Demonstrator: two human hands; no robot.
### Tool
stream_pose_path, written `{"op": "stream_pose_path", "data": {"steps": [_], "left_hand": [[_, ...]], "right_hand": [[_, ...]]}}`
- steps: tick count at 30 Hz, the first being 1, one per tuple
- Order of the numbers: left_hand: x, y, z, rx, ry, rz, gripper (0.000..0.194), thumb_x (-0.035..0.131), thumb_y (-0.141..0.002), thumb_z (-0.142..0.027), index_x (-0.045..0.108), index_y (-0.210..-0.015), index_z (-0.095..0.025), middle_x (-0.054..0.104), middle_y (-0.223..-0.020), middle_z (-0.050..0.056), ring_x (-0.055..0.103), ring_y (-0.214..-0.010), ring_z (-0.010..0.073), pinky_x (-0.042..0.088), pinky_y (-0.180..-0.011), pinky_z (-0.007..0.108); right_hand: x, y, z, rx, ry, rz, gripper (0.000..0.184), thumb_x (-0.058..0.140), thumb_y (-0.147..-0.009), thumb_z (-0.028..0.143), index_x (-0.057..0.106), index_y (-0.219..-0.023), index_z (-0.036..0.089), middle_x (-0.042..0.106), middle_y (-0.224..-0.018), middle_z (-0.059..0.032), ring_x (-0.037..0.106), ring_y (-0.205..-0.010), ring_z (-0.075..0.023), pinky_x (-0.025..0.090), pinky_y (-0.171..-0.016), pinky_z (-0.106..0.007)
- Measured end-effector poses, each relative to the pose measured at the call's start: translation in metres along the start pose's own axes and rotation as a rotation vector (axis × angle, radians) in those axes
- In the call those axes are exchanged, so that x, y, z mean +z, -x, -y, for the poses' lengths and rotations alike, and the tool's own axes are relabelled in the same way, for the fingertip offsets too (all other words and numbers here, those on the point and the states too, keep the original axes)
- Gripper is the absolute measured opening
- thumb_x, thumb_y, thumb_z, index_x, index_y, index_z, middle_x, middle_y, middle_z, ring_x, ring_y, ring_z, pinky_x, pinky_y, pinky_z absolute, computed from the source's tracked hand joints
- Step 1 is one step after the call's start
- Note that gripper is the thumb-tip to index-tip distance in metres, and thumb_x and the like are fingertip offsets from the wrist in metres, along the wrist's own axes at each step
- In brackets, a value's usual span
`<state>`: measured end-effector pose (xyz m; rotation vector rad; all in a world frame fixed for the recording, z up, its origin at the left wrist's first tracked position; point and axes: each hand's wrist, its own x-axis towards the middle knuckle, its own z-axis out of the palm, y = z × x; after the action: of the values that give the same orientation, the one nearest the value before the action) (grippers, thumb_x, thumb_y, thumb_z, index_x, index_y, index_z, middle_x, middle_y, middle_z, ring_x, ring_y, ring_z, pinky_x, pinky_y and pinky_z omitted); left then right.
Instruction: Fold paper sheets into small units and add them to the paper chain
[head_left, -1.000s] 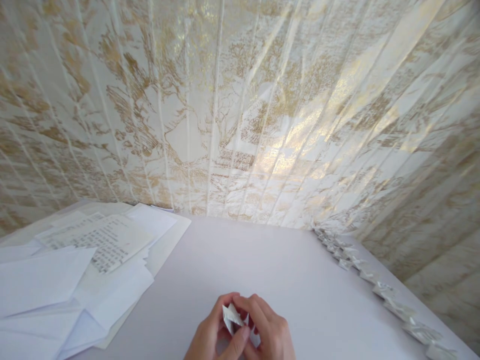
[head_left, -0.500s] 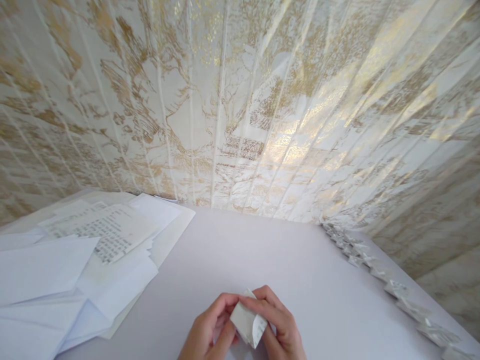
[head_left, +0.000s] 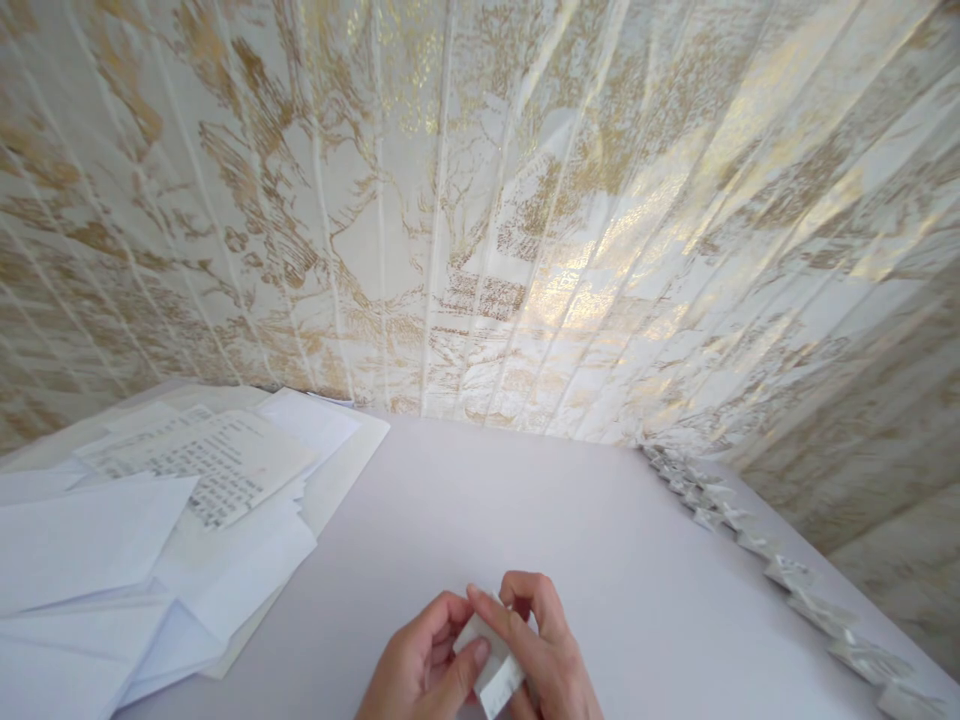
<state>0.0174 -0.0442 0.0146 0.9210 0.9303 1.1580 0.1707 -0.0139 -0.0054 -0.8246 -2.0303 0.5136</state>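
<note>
White, small folded paper piece | in pinching grip of bare left hand and bare right hand | over near side of pale smooth table | looks braced from both sides, probably against springing open

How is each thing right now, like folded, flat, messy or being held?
Folded paper: folded small, held.
Left hand: curled, thumb on the folded paper.
Right hand: bent, gripping the folded paper.
Loose sheets: overlapping, messily spread.
Sheet with writing: lying written side up.
Paper pieces: folded, lined up.
</note>
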Motion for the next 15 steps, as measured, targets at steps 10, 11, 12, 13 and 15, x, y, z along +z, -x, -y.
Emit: {"op": "stream_pose_path", "data": {"steps": [10, 11, 12, 13, 15], "left_hand": [[-0.01, -0.002, -0.002, 0.043, -0.284, -0.05, 0.036, 0.055, -0.086, -0.056, 0.061, -0.092, -0.02, 0.07, -0.077, 0.0, 0.064, -0.072, 0.0163, 0.049, -0.068, 0.022], [-0.01, -0.001, -0.001, 0.049, -0.33, -0.049, 0.036, 0.054, -0.086, -0.056, 0.061, -0.092, -0.021, 0.069, -0.074, 0.0, 0.063, -0.07, 0.0157, 0.048, -0.066, 0.021], [-0.009, 0.0, -0.001, 0.057, -0.372, -0.051, 0.035, 0.053, -0.087, -0.055, 0.061, -0.092, -0.021, 0.069, -0.072, -0.001, 0.063, -0.067, 0.015, 0.047, -0.064, 0.02], [-0.008, 0.001, -0.002, 0.066, -0.4, -0.056, 0.035, 0.053, -0.087, -0.055, 0.062, -0.091, -0.022, 0.068, -0.07, -0.002, 0.062, -0.065, 0.0144, 0.045, -0.063, 0.019], [-0.007, 0.002, -0.005, 0.077, -0.416, -0.066, 0.034, 0.054, -0.087, -0.054, 0.062, -0.089, -0.022, 0.068, -0.069, -0.002, 0.061, -0.064, 0.0137, 0.044, -0.061, 0.018]], "right_hand": [[-0.014, -0.013, 0.001, 0.223, -0.359, -0.065, 0.036, 0.047, -0.095, 0.049, 0.066, -0.112, 0.024, 0.06, -0.089, -0.0057, 0.058, -0.078, -0.0191, 0.047, -0.067, -0.029], [-0.013, -0.012, 0.001, 0.284, -0.376, -0.075, 0.036, 0.05, -0.094, 0.052, 0.069, -0.103, 0.023, 0.06, -0.084, -0.0048, 0.057, -0.075, -0.0185, 0.046, -0.066, -0.028], [-0.011, -0.011, 0.001, 0.337, -0.387, -0.074, 0.036, 0.053, -0.092, 0.053, 0.072, -0.093, 0.022, 0.06, -0.078, -0.0036, 0.056, -0.072, -0.0175, 0.044, -0.064, -0.027], [-0.009, -0.01, 0.001, 0.387, -0.396, -0.067, 0.037, 0.056, -0.09, 0.053, 0.072, -0.083, 0.021, 0.058, -0.073, -0.0025, 0.054, -0.068, -0.0164, 0.043, -0.063, -0.026], [-0.004, -0.008, -0.001, 0.472, -0.42, -0.07, 0.039, 0.061, -0.088, 0.051, 0.07, -0.068, 0.019, 0.055, -0.067, -0.0009, 0.051, -0.063, -0.0142, 0.039, -0.06, -0.025]]}}
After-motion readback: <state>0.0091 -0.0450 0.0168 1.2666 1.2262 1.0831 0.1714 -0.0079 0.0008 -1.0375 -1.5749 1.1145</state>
